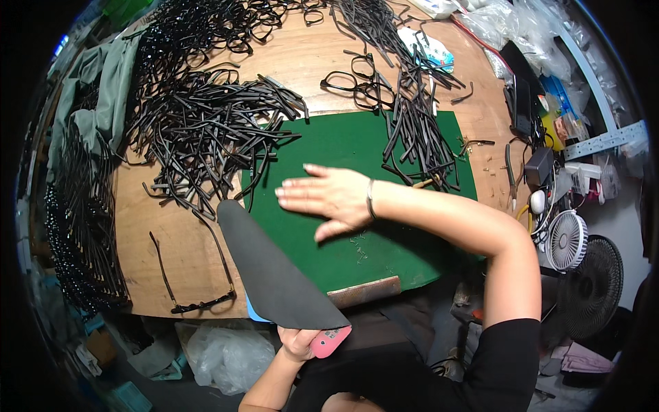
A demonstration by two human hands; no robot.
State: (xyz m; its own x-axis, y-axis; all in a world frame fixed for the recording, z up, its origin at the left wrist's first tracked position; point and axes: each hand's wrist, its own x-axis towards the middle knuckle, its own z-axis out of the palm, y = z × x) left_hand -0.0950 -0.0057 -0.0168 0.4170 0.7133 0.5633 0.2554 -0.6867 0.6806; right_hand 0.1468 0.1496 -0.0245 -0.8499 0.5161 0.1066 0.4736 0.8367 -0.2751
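Note:
My left hand (296, 342) grips the near edge of a flexible mat (268, 271) at the table's front. Its dark grey face is turned up, and bits of pink and blue show at its edges. It covers the left part of a green work mat (329, 144). My right hand (329, 200) is stretched flat over the middle of the green mat, fingers extended and holding nothing. Whether it touches the surface is hard to tell. Close to it lie small metal bits (359, 246), perhaps screws or pins. A brownish strip (364, 291) lies at the green mat's front edge.
Dark glasses temples lie in a left pile (206, 130) and a right pile (415, 123). Glasses frames (357, 84) lie between them; another pair (202, 304) sits front left. Pliers (510, 175), a white fan (567, 240) and a black fan (592, 285) are at right.

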